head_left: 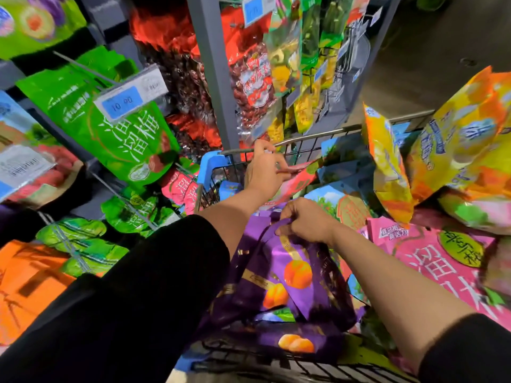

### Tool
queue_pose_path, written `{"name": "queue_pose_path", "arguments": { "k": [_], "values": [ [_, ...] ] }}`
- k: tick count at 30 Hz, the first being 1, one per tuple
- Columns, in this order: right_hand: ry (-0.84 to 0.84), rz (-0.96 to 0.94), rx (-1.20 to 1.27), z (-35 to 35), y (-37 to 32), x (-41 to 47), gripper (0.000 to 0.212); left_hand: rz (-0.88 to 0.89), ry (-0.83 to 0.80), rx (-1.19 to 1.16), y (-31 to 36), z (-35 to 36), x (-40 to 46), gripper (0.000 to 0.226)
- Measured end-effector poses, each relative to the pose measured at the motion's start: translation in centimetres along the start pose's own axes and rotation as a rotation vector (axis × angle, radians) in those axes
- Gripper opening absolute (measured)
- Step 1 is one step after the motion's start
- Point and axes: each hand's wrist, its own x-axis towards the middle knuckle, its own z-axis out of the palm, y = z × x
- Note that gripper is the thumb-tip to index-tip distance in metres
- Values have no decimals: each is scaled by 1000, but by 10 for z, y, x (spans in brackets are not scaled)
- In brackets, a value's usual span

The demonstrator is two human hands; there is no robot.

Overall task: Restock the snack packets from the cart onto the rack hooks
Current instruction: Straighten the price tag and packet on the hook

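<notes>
Right hand pinches the top edge of a purple packet lying uppermost in the cart. Left hand reaches further in, fingers curled about a pink-red packet near the far rim. Recommended: lift each packet by its header, keeping the hang hole free. Beyond, the rack hooks carry green packets behind a price tag.

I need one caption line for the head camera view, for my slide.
Right hand grips a glossy purple snack packet in the wire cart; left hand pinches a red-pink packet.
</notes>
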Motion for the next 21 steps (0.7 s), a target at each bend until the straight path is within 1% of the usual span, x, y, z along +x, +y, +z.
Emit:
{"name": "queue_pose_path", "arguments": {
  "k": [2, 3, 5, 7, 9, 10, 12, 13, 14, 15, 16, 17, 18, 19, 20, 21],
  "values": [
    [-61, -45, 57, 5, 2, -1, 22, -28, -65, -3, -4, 0, -4, 18],
    [-73, -63, 79, 7, 4, -3, 22, -56, -72, -28, -5, -3, -6, 18],
    [-84, -93, 143, 8, 8, -9, 20, -106, -15, -107, -6, -17, -13, 4],
    [-79, -128, 203, 3, 7, -16, 13, -134, 138, -188, -6, -42, -21, 18],
    [-24, -186, 221, -8, -2, -21, 16, -104, 325, -224, -2, -72, -30, 28],
    [2, -213, 237, -13, -9, -24, 19, -85, 403, -234, 1, -89, -36, 26],
    [44, -272, 285, -27, -34, -31, 28, -37, 543, -287, 11, -122, -49, 13],
    [71, -315, 298, -35, -49, -35, 32, -45, 604, -315, 14, -138, -56, 8],
    [107, -365, 311, -44, -66, -38, 34, -65, 660, -350, 16, -152, -62, 17],
    [153, -417, 320, -53, -83, -41, 35, -74, 708, -388, 20, -167, -69, 32],
    [208, -477, 330, -61, -102, -45, 33, -52, 755, -412, 23, -181, -77, 38],
    [276, -521, 333, -70, -122, -50, 27, 0, 802, -409, 27, -196, -85, 31],
    [330, -566, 357, -78, -142, -55, 17, 53, 841, -392, 31, -211, -94, 15],
    [388, -606, 391, -86, -162, -61, 9, 95, 895, -373, 38, -228, -104, 9],
    [454, -648, 430, -95, -182, -67, 11, 122, 953, -364, 46, -245, -113, 21],
    [520, -700, 458, -103, -203, -74, 11, 155, 1010, -363, 53, -262, -121, 27]
  ]
}}
